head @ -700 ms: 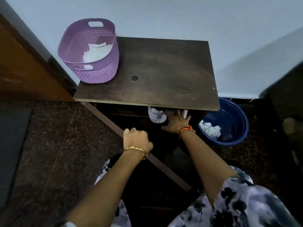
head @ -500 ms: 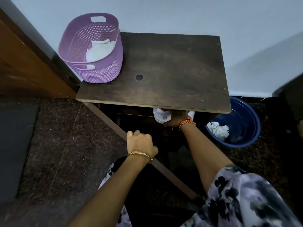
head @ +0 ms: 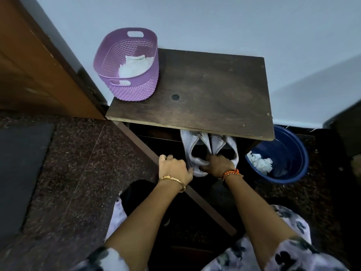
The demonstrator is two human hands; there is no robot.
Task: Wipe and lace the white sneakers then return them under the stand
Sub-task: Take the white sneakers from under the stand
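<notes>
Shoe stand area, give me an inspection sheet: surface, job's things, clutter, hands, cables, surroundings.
Surface: dark wooden stand top, worn, one round hole.
Job's things: two white sneakers side by side, toes under the stand, heels sticking out.
Clutter: purple basket with white cloth on the stand; blue bucket with crumpled wipes on the floor.
Hands: right hand grips the sneakers' inner collars; left hand curled beside them.
Cables: nothing seen.
Surroundings: pale wall, wooden door, speckled floor.

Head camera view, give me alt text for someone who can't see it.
A person's right hand grips two white sneakers half under a dark wooden stand; the left hand rests curled beside them. A purple basket sits on the stand.
</notes>
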